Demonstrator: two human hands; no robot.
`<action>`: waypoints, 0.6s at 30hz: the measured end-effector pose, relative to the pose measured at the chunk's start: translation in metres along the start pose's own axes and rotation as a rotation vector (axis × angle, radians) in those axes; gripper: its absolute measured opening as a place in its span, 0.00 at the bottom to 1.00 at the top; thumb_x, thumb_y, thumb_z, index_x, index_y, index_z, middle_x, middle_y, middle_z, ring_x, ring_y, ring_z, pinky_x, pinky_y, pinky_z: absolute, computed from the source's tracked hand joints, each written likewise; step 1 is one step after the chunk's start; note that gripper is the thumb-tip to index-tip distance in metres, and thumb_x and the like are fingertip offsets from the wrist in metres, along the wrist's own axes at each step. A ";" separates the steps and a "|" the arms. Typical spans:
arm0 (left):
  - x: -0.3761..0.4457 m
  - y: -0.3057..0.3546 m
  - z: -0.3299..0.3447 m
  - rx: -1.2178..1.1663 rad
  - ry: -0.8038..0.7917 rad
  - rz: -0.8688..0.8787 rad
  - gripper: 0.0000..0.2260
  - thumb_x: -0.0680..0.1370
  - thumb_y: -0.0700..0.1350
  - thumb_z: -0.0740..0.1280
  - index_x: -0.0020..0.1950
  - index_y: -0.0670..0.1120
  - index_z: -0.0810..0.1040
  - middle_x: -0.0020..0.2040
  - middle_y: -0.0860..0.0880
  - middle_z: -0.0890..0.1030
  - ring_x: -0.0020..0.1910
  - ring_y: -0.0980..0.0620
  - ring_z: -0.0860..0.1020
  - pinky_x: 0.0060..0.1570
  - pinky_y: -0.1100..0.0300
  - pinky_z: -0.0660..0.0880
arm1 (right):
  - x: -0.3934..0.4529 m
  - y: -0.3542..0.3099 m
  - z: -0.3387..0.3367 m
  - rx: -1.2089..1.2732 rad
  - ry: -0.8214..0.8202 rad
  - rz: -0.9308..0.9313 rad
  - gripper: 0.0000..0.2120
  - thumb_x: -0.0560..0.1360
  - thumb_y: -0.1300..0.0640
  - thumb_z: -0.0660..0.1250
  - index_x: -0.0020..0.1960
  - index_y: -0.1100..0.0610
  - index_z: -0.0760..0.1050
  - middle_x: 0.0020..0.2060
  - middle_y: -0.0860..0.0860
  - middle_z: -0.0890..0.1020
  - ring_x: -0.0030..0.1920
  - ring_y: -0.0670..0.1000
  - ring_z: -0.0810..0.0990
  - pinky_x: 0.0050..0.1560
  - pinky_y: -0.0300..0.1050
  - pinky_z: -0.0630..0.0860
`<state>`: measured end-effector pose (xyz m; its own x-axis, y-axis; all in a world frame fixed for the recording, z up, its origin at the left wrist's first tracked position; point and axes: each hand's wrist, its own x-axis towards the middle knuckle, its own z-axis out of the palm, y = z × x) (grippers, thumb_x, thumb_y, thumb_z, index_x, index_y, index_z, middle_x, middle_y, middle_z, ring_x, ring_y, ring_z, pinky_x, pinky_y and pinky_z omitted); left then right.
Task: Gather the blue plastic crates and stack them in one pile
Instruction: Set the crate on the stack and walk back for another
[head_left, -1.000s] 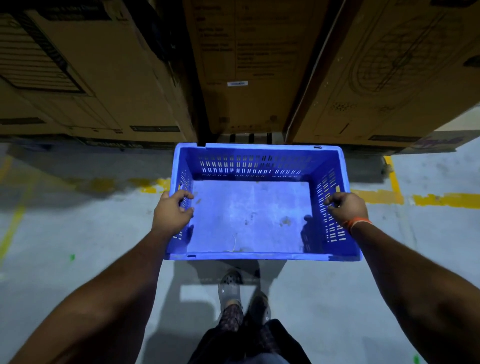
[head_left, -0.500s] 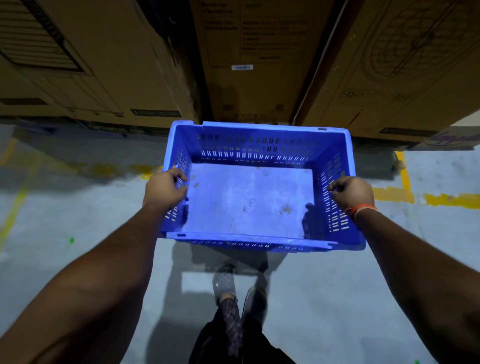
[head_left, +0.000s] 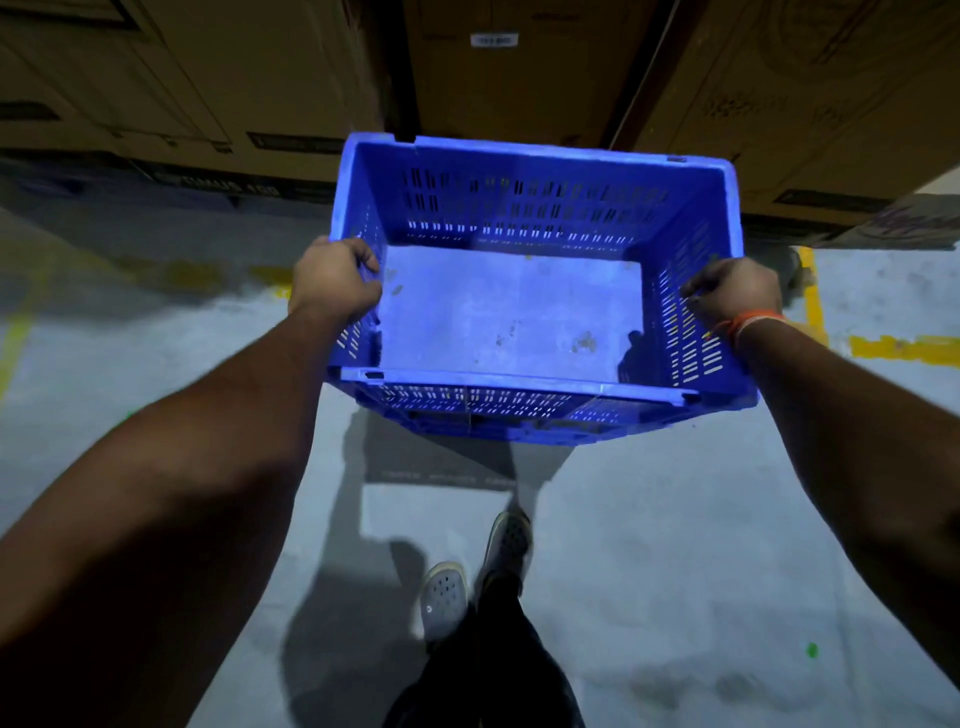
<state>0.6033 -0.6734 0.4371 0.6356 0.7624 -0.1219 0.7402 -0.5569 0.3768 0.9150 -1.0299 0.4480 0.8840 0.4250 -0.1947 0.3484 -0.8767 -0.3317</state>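
Arms outstretched, I carry a blue crate (head_left: 511, 306) above the grey floor (head_left: 675, 545): my left hand (head_left: 332, 283) curls over its left rim, my right hand (head_left: 737, 291), an orange band (head_left: 748, 323) at the wrist, grips the slotted right wall. Stacked cardboard boxes (head_left: 519, 78) stand just beyond the crate's far edge. Yellow floor lines (head_left: 904, 345) run to either side; my shoes (head_left: 444, 597) stand on bare concrete below.

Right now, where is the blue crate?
In the head view the blue crate is centre frame, held off the floor by the left hand and right hand gripping its side rims, before the cardboard boxes.
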 end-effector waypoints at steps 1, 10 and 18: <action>-0.001 0.000 0.000 0.001 0.000 -0.003 0.07 0.67 0.46 0.70 0.43 0.53 0.79 0.44 0.41 0.81 0.54 0.41 0.78 0.49 0.54 0.75 | -0.002 0.000 0.000 -0.006 0.002 -0.005 0.09 0.65 0.58 0.71 0.44 0.51 0.84 0.42 0.55 0.86 0.48 0.57 0.83 0.53 0.46 0.78; 0.010 0.007 -0.007 -0.004 -0.021 -0.017 0.06 0.66 0.43 0.70 0.40 0.53 0.81 0.42 0.46 0.83 0.46 0.43 0.81 0.46 0.59 0.74 | 0.000 -0.002 -0.001 0.009 0.030 -0.019 0.08 0.65 0.59 0.72 0.44 0.52 0.84 0.45 0.55 0.86 0.50 0.58 0.83 0.55 0.49 0.78; 0.025 0.011 -0.010 0.012 -0.034 0.010 0.06 0.67 0.41 0.70 0.40 0.51 0.81 0.35 0.47 0.79 0.43 0.42 0.82 0.43 0.60 0.73 | 0.000 -0.006 0.000 0.024 0.034 0.021 0.08 0.65 0.59 0.72 0.43 0.52 0.84 0.43 0.55 0.86 0.50 0.57 0.83 0.54 0.46 0.77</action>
<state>0.6253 -0.6575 0.4470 0.6496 0.7454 -0.1497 0.7366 -0.5682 0.3668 0.9125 -1.0248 0.4498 0.9013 0.3981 -0.1707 0.3223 -0.8796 -0.3499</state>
